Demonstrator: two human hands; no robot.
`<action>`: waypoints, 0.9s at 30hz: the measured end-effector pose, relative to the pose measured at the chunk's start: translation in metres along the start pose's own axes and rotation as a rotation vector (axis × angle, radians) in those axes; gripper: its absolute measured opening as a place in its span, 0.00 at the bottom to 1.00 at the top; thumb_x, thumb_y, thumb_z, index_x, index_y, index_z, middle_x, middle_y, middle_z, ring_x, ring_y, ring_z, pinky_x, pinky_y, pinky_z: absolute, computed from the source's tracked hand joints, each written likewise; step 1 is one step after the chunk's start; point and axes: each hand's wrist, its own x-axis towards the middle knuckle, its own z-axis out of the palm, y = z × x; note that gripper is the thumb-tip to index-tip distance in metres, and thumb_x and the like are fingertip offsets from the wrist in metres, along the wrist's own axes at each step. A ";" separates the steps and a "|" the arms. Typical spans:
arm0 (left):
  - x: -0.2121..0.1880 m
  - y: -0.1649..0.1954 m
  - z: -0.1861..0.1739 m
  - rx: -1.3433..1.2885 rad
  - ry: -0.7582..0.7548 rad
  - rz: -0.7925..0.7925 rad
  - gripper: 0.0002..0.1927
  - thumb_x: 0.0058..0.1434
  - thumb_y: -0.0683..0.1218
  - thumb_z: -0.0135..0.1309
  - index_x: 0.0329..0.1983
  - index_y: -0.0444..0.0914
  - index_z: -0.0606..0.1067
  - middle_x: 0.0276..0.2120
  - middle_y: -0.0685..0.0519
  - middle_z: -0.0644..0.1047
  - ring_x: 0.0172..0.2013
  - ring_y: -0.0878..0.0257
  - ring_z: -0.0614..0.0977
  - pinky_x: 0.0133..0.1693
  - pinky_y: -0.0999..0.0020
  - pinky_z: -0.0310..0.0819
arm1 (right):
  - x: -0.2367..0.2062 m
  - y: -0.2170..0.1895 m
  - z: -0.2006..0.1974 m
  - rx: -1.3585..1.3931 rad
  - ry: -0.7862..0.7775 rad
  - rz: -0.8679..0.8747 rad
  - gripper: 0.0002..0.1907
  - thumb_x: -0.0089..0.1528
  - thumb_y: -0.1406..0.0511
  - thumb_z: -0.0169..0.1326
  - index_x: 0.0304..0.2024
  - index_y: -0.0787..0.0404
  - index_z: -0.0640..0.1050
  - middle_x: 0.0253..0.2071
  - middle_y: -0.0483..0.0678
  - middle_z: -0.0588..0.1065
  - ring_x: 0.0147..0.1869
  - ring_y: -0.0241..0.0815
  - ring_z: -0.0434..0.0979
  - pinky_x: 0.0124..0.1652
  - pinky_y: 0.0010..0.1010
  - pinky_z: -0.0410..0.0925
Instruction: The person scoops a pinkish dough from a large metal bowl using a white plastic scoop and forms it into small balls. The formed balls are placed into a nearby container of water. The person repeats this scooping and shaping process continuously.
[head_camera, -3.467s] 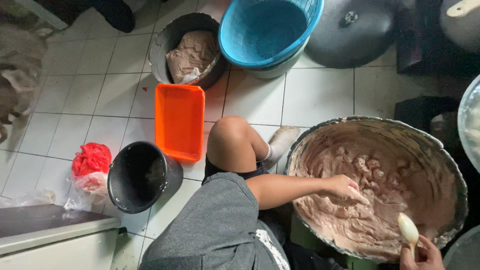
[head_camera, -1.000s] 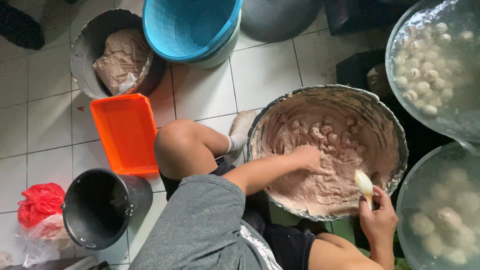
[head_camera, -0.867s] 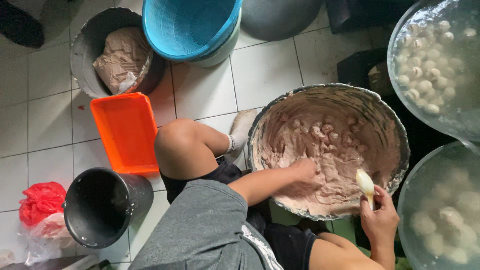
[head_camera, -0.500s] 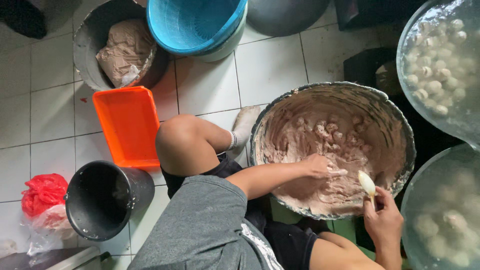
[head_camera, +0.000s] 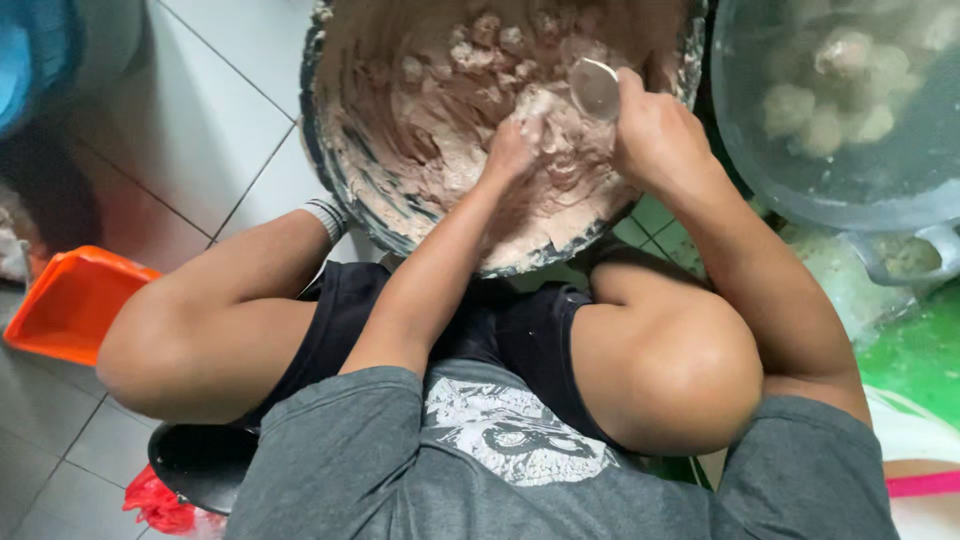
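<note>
A large metal basin (head_camera: 340, 190) full of pinkish-brown paste (head_camera: 455, 105) stands on the floor between my knees. My left hand (head_camera: 512, 150) is sunk in the paste near the basin's middle, its fingers closed around a lump of it. My right hand (head_camera: 650, 130) is just to the right of it, above the paste, and holds a metal spoon (head_camera: 594, 87) whose bowl points toward my left hand. The two hands are nearly touching.
A wide metal pot (head_camera: 890, 215) of water with pale round balls (head_camera: 820, 105) stands at the right. An orange tray (head_camera: 70, 305) lies at the left on white floor tiles (head_camera: 200, 110). A black bucket (head_camera: 200, 465) and a red bag (head_camera: 160, 505) are below my left knee.
The view has dropped closer over the basin. My right hand has brought the spoon from the basin's right rim up next to my left hand in the paste.
</note>
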 end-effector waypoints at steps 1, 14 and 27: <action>-0.003 0.001 -0.001 0.061 0.038 0.020 0.15 0.73 0.55 0.57 0.53 0.42 0.81 0.39 0.53 0.86 0.39 0.62 0.85 0.46 0.68 0.79 | 0.002 0.000 0.003 0.013 -0.021 0.019 0.26 0.57 0.72 0.53 0.58 0.71 0.66 0.36 0.73 0.76 0.43 0.75 0.76 0.42 0.59 0.69; -0.037 0.075 -0.017 0.475 0.176 0.319 0.14 0.51 0.41 0.66 0.42 0.39 0.80 0.36 0.40 0.82 0.40 0.43 0.84 0.42 0.54 0.80 | 0.006 0.000 0.017 0.254 -0.207 -0.033 0.17 0.63 0.68 0.53 0.54 0.66 0.74 0.41 0.69 0.78 0.47 0.70 0.78 0.46 0.53 0.70; -0.054 0.095 -0.108 0.896 0.217 -0.242 0.25 0.58 0.58 0.60 0.38 0.29 0.76 0.37 0.36 0.77 0.40 0.41 0.81 0.40 0.46 0.77 | -0.025 0.014 -0.013 1.123 -0.340 0.057 0.19 0.67 0.67 0.52 0.61 0.60 0.73 0.27 0.40 0.72 0.20 0.26 0.62 0.19 0.22 0.56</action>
